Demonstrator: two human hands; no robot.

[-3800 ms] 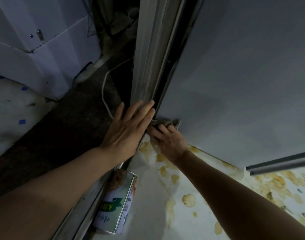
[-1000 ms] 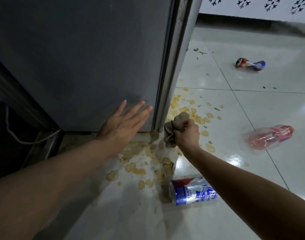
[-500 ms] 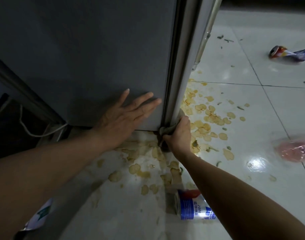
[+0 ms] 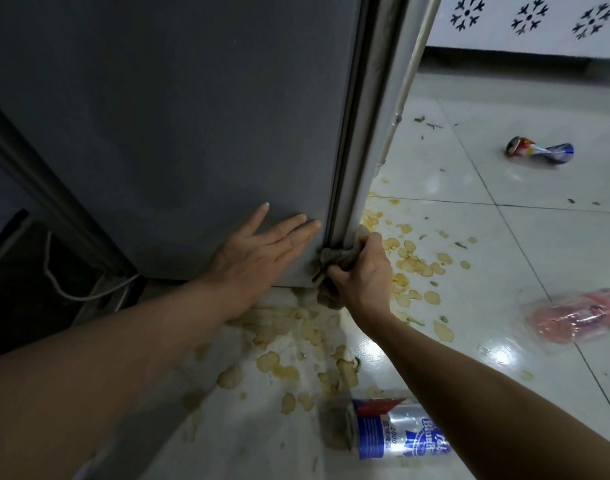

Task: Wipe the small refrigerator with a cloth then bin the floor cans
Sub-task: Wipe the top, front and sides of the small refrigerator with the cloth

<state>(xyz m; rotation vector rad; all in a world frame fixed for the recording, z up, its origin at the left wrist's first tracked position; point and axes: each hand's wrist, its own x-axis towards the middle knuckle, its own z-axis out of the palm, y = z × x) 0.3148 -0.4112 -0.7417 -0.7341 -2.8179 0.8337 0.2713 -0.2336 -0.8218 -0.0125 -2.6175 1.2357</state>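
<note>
Head view: your right hand (image 4: 360, 275) is clenched on the bunched grey-brown cloth (image 4: 334, 256), pressed to the small refrigerator (image 4: 178, 133) at its lower front corner, by the door seal. Your left hand (image 4: 258, 251) lies flat and released on the grey side panel. Blue can (image 4: 397, 433) lies near your right forearm; crushed can (image 4: 539, 152) well apart on the floor (image 4: 504, 244), among yellow spill blotches (image 4: 414, 265)

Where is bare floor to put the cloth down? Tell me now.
Free: the tile between the crushed can and the red bottle; also the tile right of the blue can, below that bottle. Crowded: spilled chips around the refrigerator corner, where the right hand holds the cloth.
</note>
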